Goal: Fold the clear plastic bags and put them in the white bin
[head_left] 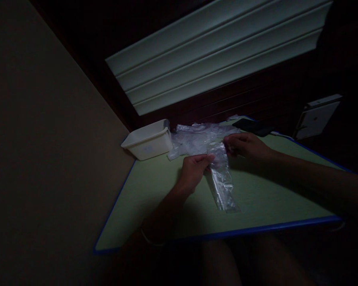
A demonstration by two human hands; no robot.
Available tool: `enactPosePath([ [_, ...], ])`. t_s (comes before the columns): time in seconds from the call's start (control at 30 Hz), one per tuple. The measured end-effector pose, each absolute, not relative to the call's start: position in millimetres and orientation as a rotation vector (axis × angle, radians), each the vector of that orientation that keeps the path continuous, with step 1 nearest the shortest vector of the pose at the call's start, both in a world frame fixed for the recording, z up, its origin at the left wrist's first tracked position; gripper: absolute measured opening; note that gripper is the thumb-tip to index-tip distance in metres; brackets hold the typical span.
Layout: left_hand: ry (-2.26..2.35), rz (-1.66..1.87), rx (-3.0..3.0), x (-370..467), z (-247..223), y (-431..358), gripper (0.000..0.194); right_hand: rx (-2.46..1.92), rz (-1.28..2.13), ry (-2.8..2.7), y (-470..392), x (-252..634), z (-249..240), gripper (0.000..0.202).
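A clear plastic bag [222,182], folded into a long strip, hangs down over the green tabletop [155,198] between my two hands. My left hand [193,169] pinches its upper left edge between thumb and fingers. On the other side my right hand [246,146] is closed at the strip's upper right edge, its fingertips curled against the plastic. Several more clear plastic bags [193,139] lie in a loose, crinkled heap just behind my hands. The light is dim, so the fingers' undersides are hard to make out.
A white plastic bin [149,143] stands at the table's back left, against the wall [62,159]. Something dark and flat [252,127] lies at the back right. Beyond the right edge is a white box [316,117]. Blue edging [256,230] runs along the table's front.
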State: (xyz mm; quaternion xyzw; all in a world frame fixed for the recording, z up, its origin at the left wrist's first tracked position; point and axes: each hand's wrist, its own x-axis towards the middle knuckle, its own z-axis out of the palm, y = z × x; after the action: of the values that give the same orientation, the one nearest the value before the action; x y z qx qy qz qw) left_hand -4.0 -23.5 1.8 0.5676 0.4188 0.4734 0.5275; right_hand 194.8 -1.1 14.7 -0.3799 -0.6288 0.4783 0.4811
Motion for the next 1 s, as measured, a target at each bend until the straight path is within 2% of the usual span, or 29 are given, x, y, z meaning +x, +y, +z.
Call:
enactPosePath([
  [0.23, 0.904, 1.227, 1.154, -3, 11, -26, 0.026, -0.969, 1.511, -1.717, -18, 185, 7, 0.041],
  [0.8, 0.921, 1.543, 0.886, -19, 24, -12, 0.023, -1.001, 1.521, -1.953, -21, 189, 12, 0.035],
  [1.0, 0.925, 1.593, 0.830, -25, 25, -6, 0.021, -0.928, 1.663, -1.949, -19, 194, 13, 0.034],
])
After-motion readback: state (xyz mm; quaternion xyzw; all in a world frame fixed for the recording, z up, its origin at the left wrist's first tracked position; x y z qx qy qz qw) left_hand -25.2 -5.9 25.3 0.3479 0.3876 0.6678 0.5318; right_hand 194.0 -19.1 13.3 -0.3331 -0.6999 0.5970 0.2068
